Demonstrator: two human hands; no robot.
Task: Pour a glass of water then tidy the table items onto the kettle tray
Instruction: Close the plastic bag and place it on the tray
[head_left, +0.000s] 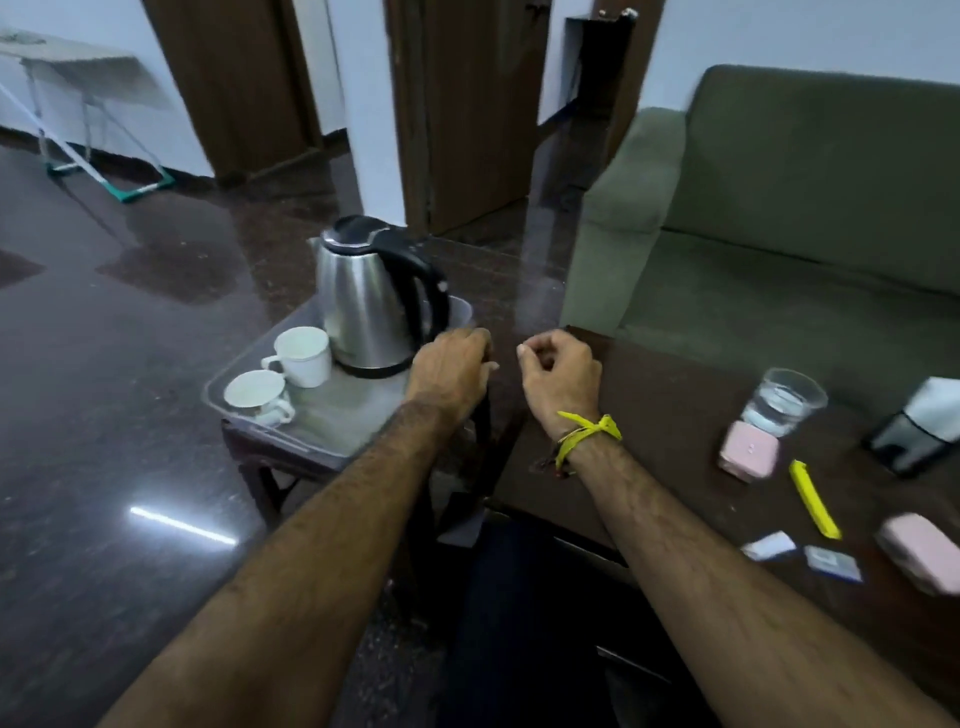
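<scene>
Room: a dark polished floor (130, 322) ran back to white walls and brown doors, with a green sofa (810, 218) on the right.
Desk: a dark wooden desk (675, 415) sat in front of the sofa; a smaller stand beside it on the left carried the kettle tray (332, 415).
Arms: both bare forearms reached forward from the bottom edge, side by side and a little apart.
Left hand: the left hand (451, 371) lay palm down at the near right corner of the tray, fingers curled over its edge; whether it gripped the rim could not be told.
Right hand: the right hand (561, 371) hovered over the desk's left corner, fingers curled loosely inward and holding nothing, with a yellow band (587, 434) tied at the wrist.
Near items on the desk: two small sachets (802, 553), one yellow packet (813, 499), two pink cases (748, 451).
Glass: one glass of water (783, 402) stood just behind the farther pink case, well right of the tray.
Far right: one dark phone-like object (906, 441) partly under something white.
Tray contents: two white cups (304, 356), one upright and one tipped on its side, and one steel kettle (376, 301) with a black handle behind them.
</scene>
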